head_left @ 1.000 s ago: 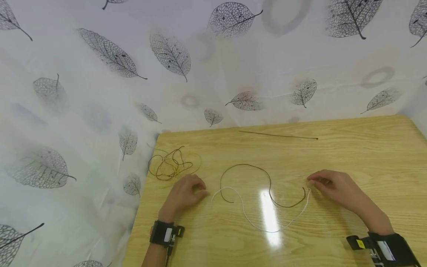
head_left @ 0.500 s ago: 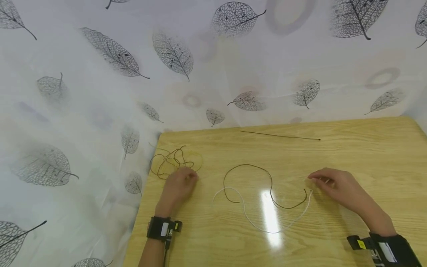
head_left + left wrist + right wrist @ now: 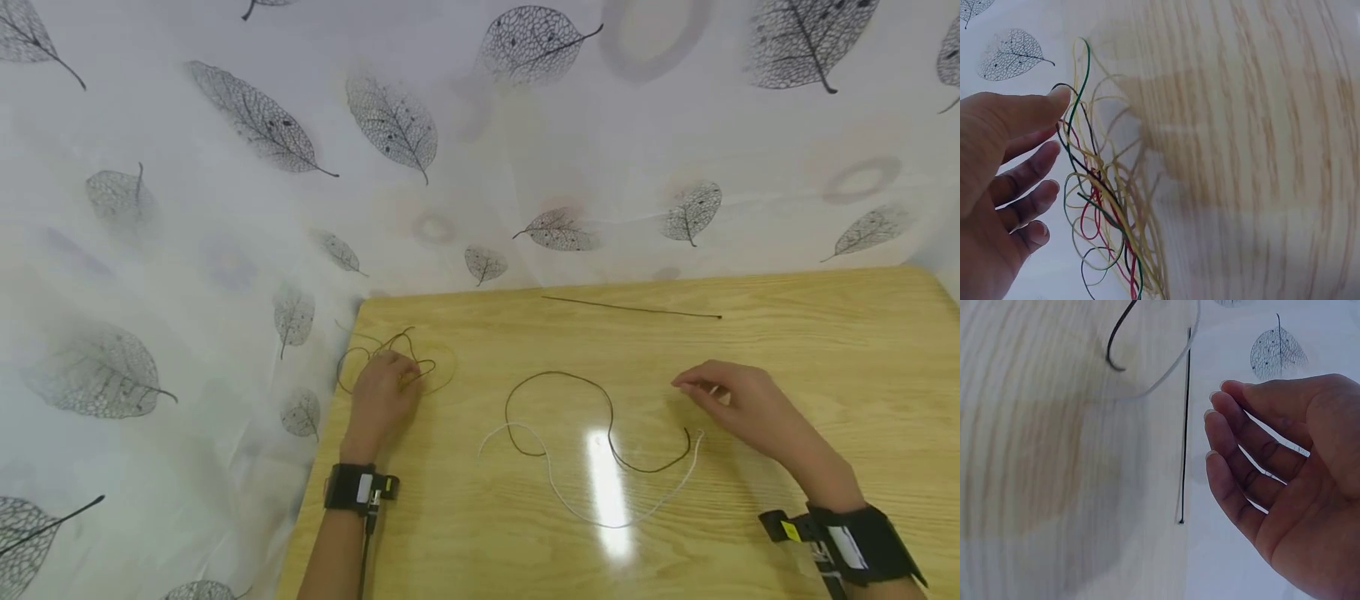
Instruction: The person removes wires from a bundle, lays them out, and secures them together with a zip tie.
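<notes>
My left hand [image 3: 384, 398] is at the tangle of thin strings [image 3: 435, 364] at the table's left. In the left wrist view, the tangle [image 3: 1125, 231] shows yellow, green, red and dark strands. A dark string [image 3: 1062, 84] passes behind the thumb tip, pinched by the thumb and index finger; the index fingertip is hidden. My right hand [image 3: 738, 404] hovers with loosely bent fingers, holding nothing. Beside it end a white string [image 3: 551, 483] and a dark brown string [image 3: 555, 372], laid in wavy curves that cross each other.
A straight dark string [image 3: 630, 308] with a small knot at one end lies near the back edge of the wooden table [image 3: 825, 333]. A leaf-printed white curtain [image 3: 450, 167] hangs behind and on the left.
My left hand has moved left and away from me, from the white string's left end to the tangle. My right hand has let go of the white string and lifted slightly away.
</notes>
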A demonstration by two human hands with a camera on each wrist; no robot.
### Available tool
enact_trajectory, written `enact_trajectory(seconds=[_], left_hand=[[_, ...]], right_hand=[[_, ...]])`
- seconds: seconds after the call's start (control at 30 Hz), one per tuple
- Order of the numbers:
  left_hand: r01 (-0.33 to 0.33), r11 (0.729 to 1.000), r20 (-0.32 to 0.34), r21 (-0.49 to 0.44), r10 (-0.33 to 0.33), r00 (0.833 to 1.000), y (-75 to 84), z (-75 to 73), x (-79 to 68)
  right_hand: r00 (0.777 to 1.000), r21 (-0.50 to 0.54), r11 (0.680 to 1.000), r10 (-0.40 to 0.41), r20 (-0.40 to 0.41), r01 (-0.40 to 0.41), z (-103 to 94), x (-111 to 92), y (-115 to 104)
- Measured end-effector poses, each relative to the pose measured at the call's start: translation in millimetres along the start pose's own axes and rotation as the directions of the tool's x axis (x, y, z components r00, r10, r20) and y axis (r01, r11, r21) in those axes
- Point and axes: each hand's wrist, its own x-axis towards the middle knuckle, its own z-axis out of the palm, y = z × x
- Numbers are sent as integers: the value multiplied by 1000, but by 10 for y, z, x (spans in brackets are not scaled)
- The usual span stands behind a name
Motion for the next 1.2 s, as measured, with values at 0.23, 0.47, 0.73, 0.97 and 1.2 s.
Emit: enact_trajectory(seconds=[0.23, 0.47, 0.73, 0.97, 1.2], left_hand=[[-86, 996, -118, 31, 89, 989, 29, -5, 80], [-87, 996, -202, 23, 90, 975, 144, -206, 149], [-199, 980, -235, -4, 192, 953, 343, -306, 183], [-256, 966, -260, -21, 242, 935, 405, -296, 178], [-251, 968, -270, -17, 238, 933, 333, -320, 124]], right_hand=[[988, 47, 992, -119, 96, 115, 48, 534, -379], [932, 96, 962, -270, 243, 254, 320, 1252, -961], [880, 130, 959, -284, 381, 253, 764, 1847, -1470], [893, 111, 947, -321, 317, 301, 1085, 2033, -1686], [923, -35, 945, -309, 229, 325, 1147, 2110, -1723]])
